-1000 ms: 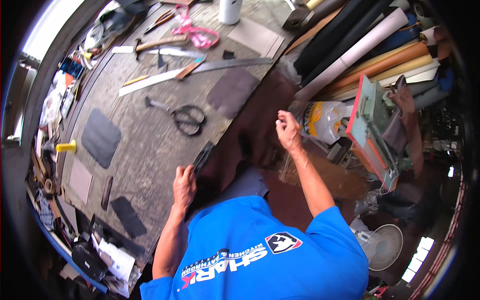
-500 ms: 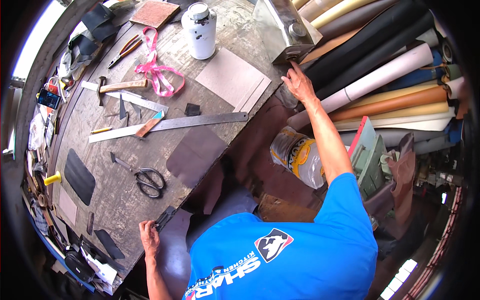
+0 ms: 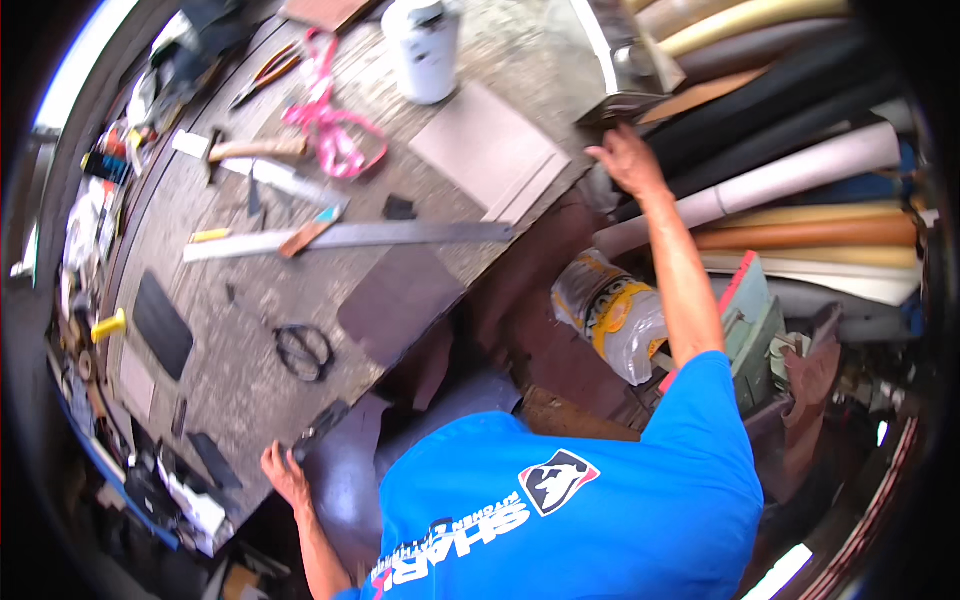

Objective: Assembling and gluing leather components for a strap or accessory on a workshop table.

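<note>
My right hand (image 3: 628, 160) reaches out with fingers spread to the bench's far corner. It touches the end of the stacked rolls of material (image 3: 800, 170), just below a shiny metal piece (image 3: 620, 60). My left hand (image 3: 285, 475) rests on the near edge of the workbench (image 3: 240, 400), holding nothing, beside a small dark tool (image 3: 322, 425) and a dark leather sheet (image 3: 345, 480) hanging over the edge. My blue shirt fills the lower middle.
On the bench lie black scissors (image 3: 303, 350), a long metal ruler (image 3: 350, 238), a brown leather piece (image 3: 400, 300), a tan sheet (image 3: 490, 150), a white bottle (image 3: 425, 35), pink ribbon (image 3: 325, 125) and a hammer (image 3: 250, 150). A plastic-wrapped bundle (image 3: 610, 310) stands below the rolls.
My right hand has gone from open space beside the bench up to the ends of the rolls. My left hand has stayed on the bench edge as the view swung.
</note>
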`<state>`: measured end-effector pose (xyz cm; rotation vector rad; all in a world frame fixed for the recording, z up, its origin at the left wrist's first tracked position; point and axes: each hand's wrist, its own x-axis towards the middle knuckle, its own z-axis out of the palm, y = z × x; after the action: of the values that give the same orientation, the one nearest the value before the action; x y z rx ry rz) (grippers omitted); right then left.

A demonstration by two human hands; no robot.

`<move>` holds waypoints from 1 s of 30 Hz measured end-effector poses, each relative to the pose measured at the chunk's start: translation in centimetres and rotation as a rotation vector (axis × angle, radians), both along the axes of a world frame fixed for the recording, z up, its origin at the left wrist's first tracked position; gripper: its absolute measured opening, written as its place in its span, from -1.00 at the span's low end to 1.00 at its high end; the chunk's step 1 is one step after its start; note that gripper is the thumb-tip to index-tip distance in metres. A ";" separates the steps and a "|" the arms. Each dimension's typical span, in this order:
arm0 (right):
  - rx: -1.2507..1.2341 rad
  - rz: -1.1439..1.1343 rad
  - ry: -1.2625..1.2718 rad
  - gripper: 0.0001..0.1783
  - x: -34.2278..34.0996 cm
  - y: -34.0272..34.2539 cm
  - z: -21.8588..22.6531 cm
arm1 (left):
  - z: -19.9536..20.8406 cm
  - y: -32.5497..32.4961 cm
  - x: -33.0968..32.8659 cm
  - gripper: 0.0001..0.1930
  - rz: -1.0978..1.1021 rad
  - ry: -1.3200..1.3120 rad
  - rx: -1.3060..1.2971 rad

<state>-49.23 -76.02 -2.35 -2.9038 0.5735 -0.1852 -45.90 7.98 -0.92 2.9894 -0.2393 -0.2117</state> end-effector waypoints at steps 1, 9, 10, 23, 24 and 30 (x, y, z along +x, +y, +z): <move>-0.074 0.045 -0.061 -0.52 -0.9 -0.4 -0.9 | 0.4 -1.4 0.4 -0.65 0.008 0.002 0.016; 0.134 -0.173 -0.176 -0.60 -1.1 0.1 1.6 | 0.2 -2.7 2.9 -0.80 -0.173 -0.020 -0.130; 0.146 -0.220 -0.261 -0.59 -1.6 1.5 1.9 | 0.3 -2.3 3.0 -0.81 -0.202 -0.022 -0.153; 1.436 -0.344 -0.704 -0.71 -5.1 65.1 -0.2 | -0.7 1.8 4.7 -0.66 -0.636 -0.007 -0.420; 1.439 -0.344 -0.750 -0.70 -4.6 66.4 -0.9 | -0.8 1.7 4.8 -0.69 -0.640 0.014 -0.408; 1.215 -0.372 -0.779 -0.72 -3.2 67.9 -2.8 | -0.4 0.7 4.1 -0.78 -0.628 0.028 -0.348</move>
<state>-52.38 -8.12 -5.16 -1.3882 0.7008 -0.6779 -41.82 8.71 -1.34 2.4773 -1.0839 -0.2405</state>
